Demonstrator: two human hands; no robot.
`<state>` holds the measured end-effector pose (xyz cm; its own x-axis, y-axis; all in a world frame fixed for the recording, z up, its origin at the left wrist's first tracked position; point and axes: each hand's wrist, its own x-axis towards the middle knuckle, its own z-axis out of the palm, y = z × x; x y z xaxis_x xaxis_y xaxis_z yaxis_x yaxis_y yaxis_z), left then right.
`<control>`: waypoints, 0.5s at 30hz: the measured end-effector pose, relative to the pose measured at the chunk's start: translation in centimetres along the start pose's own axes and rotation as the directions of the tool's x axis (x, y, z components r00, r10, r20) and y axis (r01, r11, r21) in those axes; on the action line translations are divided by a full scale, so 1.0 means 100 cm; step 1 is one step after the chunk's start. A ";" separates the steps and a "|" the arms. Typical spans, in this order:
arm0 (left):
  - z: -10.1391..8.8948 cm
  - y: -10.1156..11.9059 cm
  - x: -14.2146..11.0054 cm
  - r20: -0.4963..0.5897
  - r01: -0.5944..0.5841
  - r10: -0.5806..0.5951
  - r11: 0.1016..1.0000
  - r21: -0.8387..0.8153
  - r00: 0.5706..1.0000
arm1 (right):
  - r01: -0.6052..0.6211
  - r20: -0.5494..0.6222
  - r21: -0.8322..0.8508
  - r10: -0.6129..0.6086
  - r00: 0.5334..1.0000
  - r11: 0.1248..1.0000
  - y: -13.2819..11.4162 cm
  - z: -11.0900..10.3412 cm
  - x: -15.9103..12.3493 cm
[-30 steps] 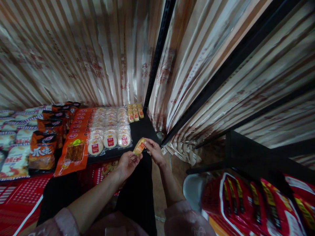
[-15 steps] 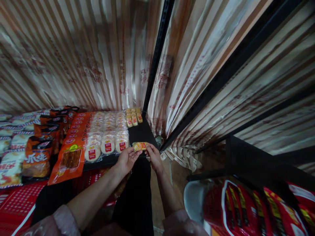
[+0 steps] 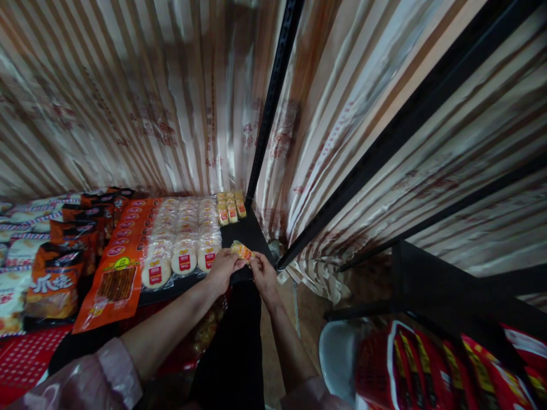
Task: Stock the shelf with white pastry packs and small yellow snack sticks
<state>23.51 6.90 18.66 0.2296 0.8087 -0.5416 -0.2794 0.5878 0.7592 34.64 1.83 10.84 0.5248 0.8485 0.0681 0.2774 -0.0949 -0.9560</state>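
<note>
A small yellow snack packet [image 3: 241,250] with a red label is held between both hands, just above the front of the black shelf [image 3: 239,230]. My left hand [image 3: 224,269] pinches its left and lower side, and my right hand [image 3: 263,274] grips its right end. Behind it, similar yellow packets [image 3: 227,208] stand in short rows at the shelf's back corner. Left of the hands lie rows of round white rice crackers [image 3: 183,259] in clear wrappers with red labels.
Further left lie orange flat snack packs [image 3: 115,273] and black-and-orange bags [image 3: 55,280]. A black upright post [image 3: 270,108] rises at the shelf corner before a striped curtain [image 3: 171,97]. At lower right are a white stool [image 3: 337,356] and red packages [image 3: 431,364].
My left hand has closed from a flatter, open pose onto the packet. The packet has turned so its right end tips down. The view has shifted slightly.
</note>
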 end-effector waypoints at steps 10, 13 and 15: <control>0.006 -0.006 0.032 0.000 -0.091 0.096 0.951 0.294 0.995 | 0.314 0.024 -0.409 -0.334 0.942 0.857 -0.002 0.000 0.009; 0.008 -0.007 0.038 0.007 -0.129 0.137 0.916 0.379 0.991 | 0.311 0.036 -0.412 -0.326 0.945 0.857 0.003 0.004 0.011; 0.010 -0.007 0.041 -0.001 -0.144 0.159 0.898 0.415 0.987 | 0.301 0.036 -0.429 -0.317 0.948 0.852 0.006 0.005 0.013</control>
<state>25.57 9.79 16.21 0.1818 0.8917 -0.4145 0.1026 0.4020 0.9099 35.07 3.16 10.21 0.3804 0.8530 0.3573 0.7394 -0.0485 -0.6715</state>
